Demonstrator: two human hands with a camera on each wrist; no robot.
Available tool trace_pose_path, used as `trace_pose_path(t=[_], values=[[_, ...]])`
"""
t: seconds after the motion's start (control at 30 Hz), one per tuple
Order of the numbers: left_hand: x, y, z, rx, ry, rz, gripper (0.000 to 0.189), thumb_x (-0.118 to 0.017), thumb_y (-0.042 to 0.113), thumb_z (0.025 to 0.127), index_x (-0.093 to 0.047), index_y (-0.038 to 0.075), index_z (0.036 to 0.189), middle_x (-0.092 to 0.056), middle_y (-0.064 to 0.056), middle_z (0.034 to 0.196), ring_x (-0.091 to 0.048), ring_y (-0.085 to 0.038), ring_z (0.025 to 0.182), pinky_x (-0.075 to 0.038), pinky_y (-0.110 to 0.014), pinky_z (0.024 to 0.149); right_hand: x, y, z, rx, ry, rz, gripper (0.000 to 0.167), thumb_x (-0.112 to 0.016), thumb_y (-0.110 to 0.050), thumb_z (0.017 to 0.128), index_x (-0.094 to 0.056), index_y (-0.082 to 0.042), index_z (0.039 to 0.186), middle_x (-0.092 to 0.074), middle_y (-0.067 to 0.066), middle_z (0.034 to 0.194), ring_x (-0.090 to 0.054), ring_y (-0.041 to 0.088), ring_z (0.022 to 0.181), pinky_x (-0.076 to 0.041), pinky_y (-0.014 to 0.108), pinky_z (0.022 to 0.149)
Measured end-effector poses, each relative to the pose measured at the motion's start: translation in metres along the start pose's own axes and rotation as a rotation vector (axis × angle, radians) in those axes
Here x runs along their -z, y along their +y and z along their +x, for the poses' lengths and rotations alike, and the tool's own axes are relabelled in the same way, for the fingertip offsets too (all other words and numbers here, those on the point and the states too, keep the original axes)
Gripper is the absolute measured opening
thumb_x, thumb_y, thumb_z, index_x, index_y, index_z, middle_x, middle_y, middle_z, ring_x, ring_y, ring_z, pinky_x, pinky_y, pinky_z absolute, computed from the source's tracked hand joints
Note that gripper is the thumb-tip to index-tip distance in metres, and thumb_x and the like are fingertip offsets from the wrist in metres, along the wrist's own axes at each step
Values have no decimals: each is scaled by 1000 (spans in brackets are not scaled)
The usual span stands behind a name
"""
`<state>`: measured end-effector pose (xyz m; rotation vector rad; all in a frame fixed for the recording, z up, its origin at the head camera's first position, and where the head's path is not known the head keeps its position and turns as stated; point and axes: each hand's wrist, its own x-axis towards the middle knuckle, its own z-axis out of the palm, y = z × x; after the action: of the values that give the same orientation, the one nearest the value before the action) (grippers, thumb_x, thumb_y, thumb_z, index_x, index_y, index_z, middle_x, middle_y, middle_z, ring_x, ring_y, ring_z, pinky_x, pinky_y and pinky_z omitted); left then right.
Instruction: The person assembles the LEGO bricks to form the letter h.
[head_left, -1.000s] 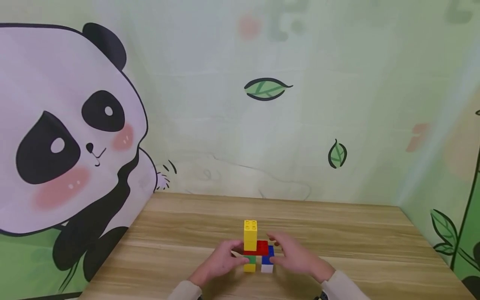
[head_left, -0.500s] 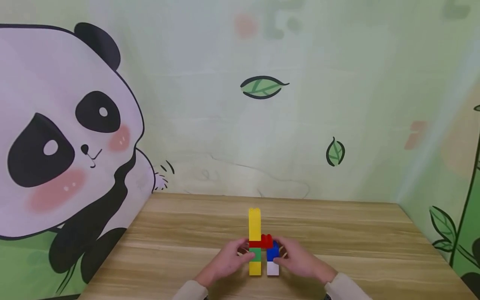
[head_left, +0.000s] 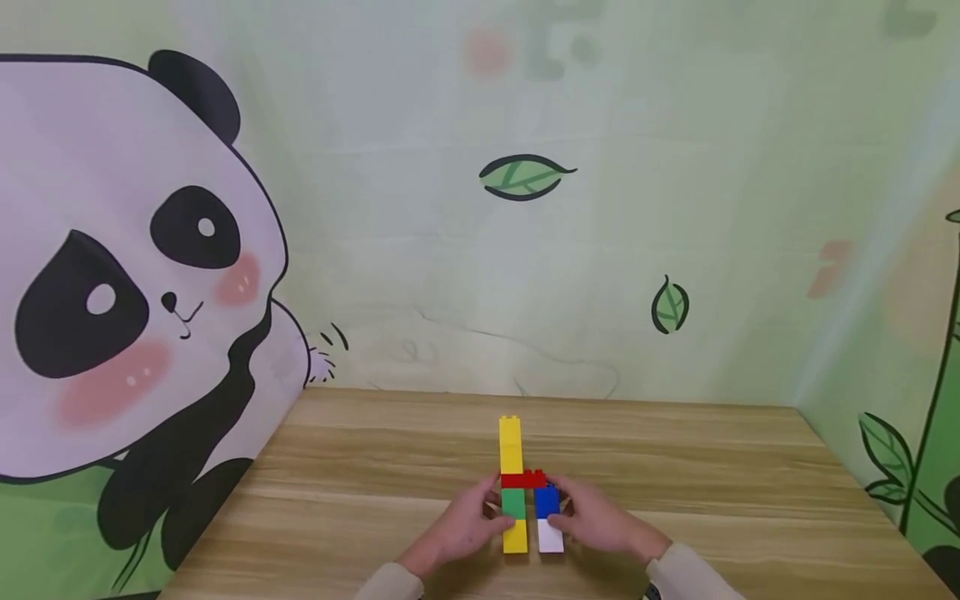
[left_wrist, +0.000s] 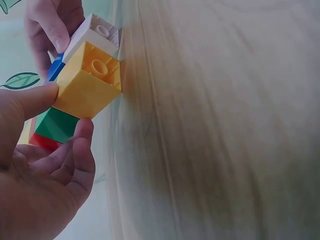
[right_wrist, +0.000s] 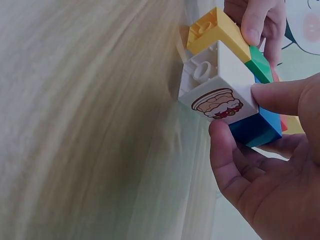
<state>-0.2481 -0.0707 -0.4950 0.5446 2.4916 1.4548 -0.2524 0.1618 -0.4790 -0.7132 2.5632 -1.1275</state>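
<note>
Both hands hold one building-block structure, with a red brick (head_left: pixel 522 481) bridging two legs. On the left leg, a green brick (head_left: pixel 513 503) sits above a yellow brick (head_left: pixel 515 537); the right leg has a blue brick (head_left: pixel 547 502) over a white brick (head_left: pixel 551 536). A yellow column (head_left: pixel 511 444) rises from the red brick's left end. My left hand (head_left: pixel 476 517) pinches the left leg between thumb and fingers. The right leg is gripped likewise by my right hand (head_left: pixel 596 518). Hollow undersides of the yellow brick (left_wrist: pixel 82 90) and white brick (right_wrist: pixel 235 75) show in the wrist views.
Beneath the structure lies a wood-grain table (head_left: pixel 360 467). A pale green backdrop (head_left: pixel 420 233) with a cartoon panda (head_left: pixel 225 350) and leaves stands along its back and sides. The white brick bears a printed picture (right_wrist: pixel 220 105) on one side.
The structure has tipped back, so its front now faces the head view and its top studs show less. It sits slightly further right in view, both hands moving with it.
</note>
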Motion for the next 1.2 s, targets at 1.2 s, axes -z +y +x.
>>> trace_pose_path(t=[1.2], values=[[0,-2,11,-13,-30,48,39,-67,14,89,-58,11,126,-62,-2,109,-58,-14,88,-53,-31,74,-6,14,5,-26,-7,96,51,-62,-21,93,-42,-2,136,-53,9,119,-52,21,92,-50,33,74]])
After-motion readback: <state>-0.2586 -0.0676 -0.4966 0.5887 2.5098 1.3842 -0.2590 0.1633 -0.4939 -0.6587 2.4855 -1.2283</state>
